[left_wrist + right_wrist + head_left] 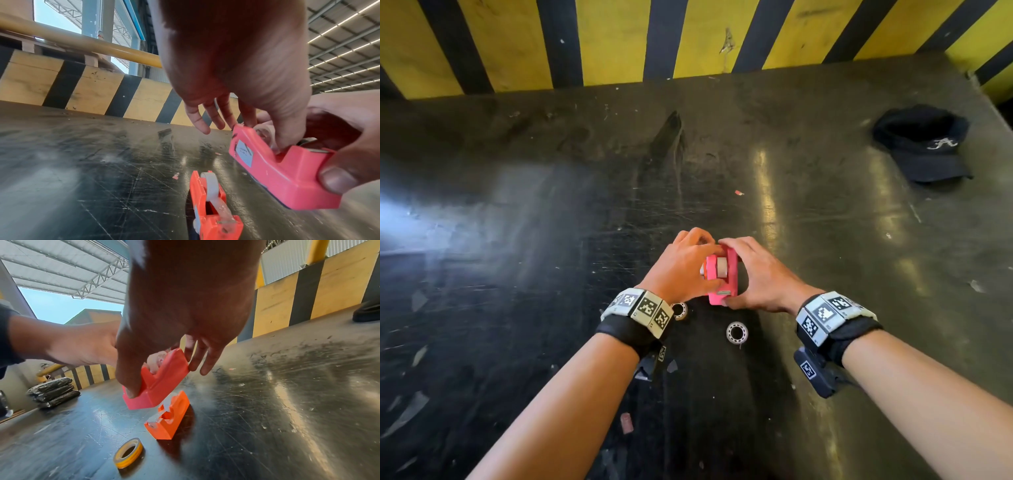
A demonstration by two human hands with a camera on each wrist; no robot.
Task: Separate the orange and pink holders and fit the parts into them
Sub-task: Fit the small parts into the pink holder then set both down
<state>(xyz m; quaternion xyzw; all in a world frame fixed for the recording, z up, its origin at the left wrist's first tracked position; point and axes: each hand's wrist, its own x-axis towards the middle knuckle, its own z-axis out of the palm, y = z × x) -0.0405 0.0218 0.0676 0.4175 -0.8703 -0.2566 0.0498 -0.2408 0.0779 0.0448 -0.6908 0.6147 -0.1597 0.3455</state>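
Note:
My right hand [739,274] grips the pink holder [722,291] by its two ends, thumb on the near end, and holds it tilted above the table. The left hand [707,263] pinches the white tape roll [722,269] seated in that holder, its thumb [283,139] down in the slot. Directly below, the orange holder [170,417] stands on the table with a roll [211,185] in it and tape drawn to its cutter. In the head view my hands hide it. Two loose tape rolls lie near my wrists, one [737,332] in the open, the other [680,310] by the left wristband.
The scratched dark tabletop [551,240] ends at a yellow and black striped wall [619,41] at the back. A black cap [921,144] lies at the far right. Black wrapped bundles [53,391] are stacked off to the left.

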